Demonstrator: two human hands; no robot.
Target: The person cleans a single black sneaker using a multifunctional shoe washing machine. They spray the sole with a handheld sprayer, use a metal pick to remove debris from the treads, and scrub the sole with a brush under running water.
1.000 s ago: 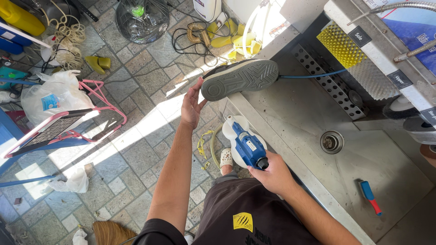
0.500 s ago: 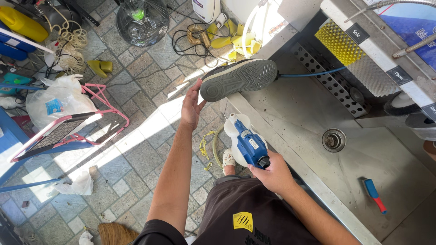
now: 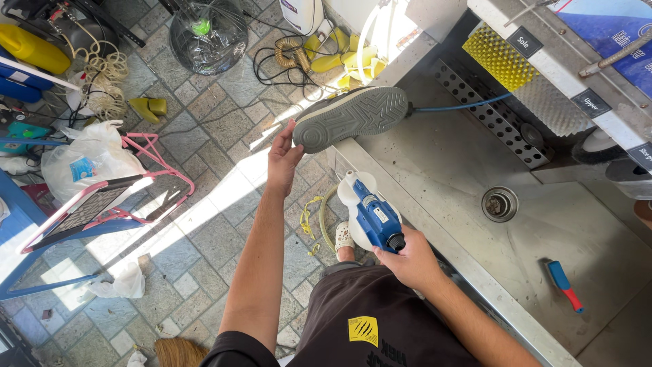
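One shoe (image 3: 351, 117) rests sole-up on the left hand's (image 3: 282, 163) fingers (image 3: 293, 151).

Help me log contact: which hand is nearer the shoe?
Left. The left hand holds the shoe at its toe; the right hand grips the blue sprayer, well below it.

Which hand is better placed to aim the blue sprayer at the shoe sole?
Right, probably. The right hand already grips the blue sprayer by its rear end, nozzle toward the shoe. The left hand is busy holding the shoe sole-up at the steel sink's edge.
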